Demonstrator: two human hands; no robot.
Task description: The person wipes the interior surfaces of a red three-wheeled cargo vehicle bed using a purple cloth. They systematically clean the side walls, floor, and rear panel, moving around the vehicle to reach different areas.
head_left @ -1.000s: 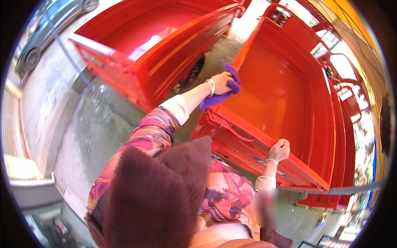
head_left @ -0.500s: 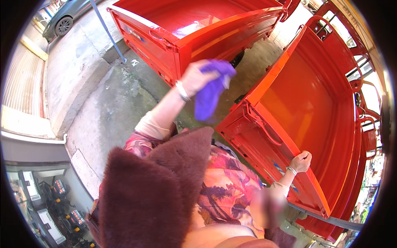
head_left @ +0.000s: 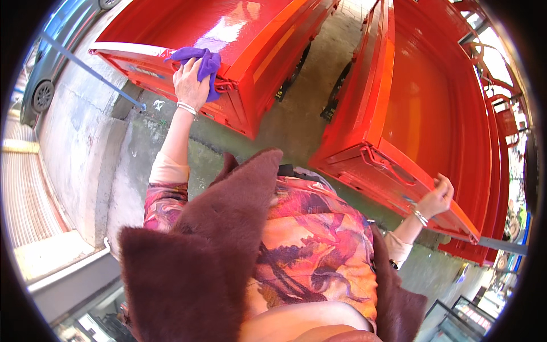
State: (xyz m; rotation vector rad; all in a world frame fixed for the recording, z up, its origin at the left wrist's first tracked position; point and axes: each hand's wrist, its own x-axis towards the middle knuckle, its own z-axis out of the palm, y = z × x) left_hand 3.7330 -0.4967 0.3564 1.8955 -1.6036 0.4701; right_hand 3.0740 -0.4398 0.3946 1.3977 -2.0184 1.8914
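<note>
My left hand (head_left: 191,85) is closed on a purple cloth (head_left: 208,64) and presses it on the top edge of the left red cargo bed (head_left: 165,78), near its corner latch. Part of the cloth hangs down the outer side of the panel. To the right, my right hand (head_left: 437,196) curls its fingers over the top edge of the tailgate (head_left: 393,178) of the other red cargo bed (head_left: 419,114). Its palm is turned away, so how firmly it grips is hard to see. Both wrists wear light bangles.
A narrow gap of concrete floor (head_left: 307,102) runs between the two beds. A slanting blue pole (head_left: 91,69) stands at the left, with a parked car (head_left: 57,65) behind it. A raised concrete step (head_left: 94,154) and a ribbed shutter (head_left: 34,188) lie further left.
My left hand has carried the purple cloth left and forward, from mid-air onto the left bed's edge. My view has turned, and my right hand stays at the other tailgate.
</note>
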